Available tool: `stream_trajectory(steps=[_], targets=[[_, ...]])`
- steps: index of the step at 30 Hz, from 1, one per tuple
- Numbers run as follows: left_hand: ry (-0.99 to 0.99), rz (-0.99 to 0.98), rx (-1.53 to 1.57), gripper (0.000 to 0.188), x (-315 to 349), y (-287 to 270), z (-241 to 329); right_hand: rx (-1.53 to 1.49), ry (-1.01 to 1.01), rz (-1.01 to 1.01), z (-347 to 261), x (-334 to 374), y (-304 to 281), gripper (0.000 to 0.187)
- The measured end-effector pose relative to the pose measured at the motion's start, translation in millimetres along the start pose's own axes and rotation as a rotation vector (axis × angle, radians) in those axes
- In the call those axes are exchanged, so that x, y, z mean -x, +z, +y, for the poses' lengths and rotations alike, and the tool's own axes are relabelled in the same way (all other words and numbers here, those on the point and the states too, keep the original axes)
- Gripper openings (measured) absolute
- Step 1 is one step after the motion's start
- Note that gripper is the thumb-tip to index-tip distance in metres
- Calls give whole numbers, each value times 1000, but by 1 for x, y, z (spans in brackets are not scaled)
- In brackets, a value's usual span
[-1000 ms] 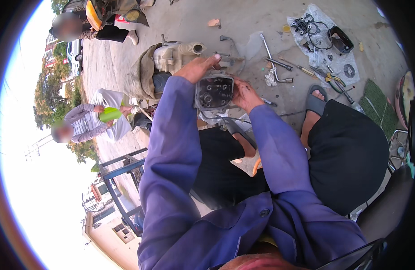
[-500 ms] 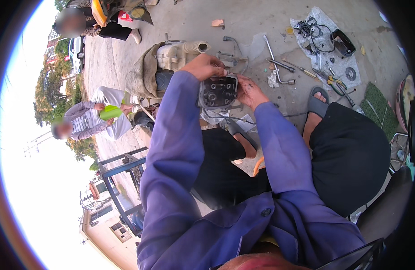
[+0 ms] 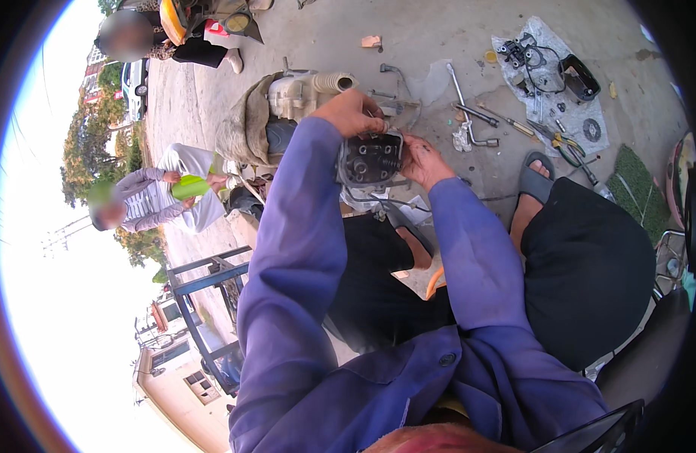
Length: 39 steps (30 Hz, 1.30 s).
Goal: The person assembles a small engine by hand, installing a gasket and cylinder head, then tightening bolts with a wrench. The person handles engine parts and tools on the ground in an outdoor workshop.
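Note:
An engine's cylinder head (image 3: 372, 159), dark and oily inside with a pale metal rim, sits uncovered in front of me. At its far edge my left hand (image 3: 353, 113) is closed in a pinch; what lies between thumb and fingertips is too small to name. My right hand (image 3: 425, 161) grips the right side of the cylinder head, fingers bent against the rim and partly hidden. Just beyond my left hand stands a pale, dirty engine casing (image 3: 291, 98) with a ribbed hose (image 3: 333, 81). A brown cloth (image 3: 242, 121) drapes the left part of it.
Right of the engine lie a cross-shaped wrench (image 3: 467, 109), a screwdriver (image 3: 514, 123) and yellow-handled pliers (image 3: 563, 143). A plastic sheet (image 3: 593, 113) holds engine parts and a dark cover (image 3: 580, 78). Two people are at the left: one seated (image 3: 148, 189), one farther off (image 3: 189, 51). A blue metal frame (image 3: 204, 283) stands nearer.
The view has shifted slightly, so the scene sits a little lower and to the right. My left fingers have changed position a little at the far rim; the right hand stays at its side.

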<state>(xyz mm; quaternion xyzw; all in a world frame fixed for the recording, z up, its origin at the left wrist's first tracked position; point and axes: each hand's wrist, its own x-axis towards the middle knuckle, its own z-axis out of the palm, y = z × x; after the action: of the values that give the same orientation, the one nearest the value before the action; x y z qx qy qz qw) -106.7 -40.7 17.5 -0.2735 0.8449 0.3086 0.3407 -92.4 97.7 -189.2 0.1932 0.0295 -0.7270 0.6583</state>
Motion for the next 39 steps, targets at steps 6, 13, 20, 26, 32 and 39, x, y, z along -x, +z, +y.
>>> stream_trajectory(steps=[6, 13, 20, 26, 32, 39], targets=[[59, 74, 39, 51, -7, -4, -12, 66, -42, -16, -1, -3, -2, 22], [-29, 209, -101, 57, 21, 8, -19, 78, -28, 128, -3, 9, 18, 24], [-58, 209, 4, 54, 19, 9, -10, 89, -39, 38, -1, -3, -5, 30], [-44, 280, -55, 51, 20, 12, -10, 133, -56, -75, -2, -13, -27, 35], [-57, 242, -42, 41, 22, 10, -1, 63, -123, -91, 8, -18, -42, 33], [-75, 233, -29, 44, 23, 8, -5, 81, -1, 37, 4, -20, -22, 30]])
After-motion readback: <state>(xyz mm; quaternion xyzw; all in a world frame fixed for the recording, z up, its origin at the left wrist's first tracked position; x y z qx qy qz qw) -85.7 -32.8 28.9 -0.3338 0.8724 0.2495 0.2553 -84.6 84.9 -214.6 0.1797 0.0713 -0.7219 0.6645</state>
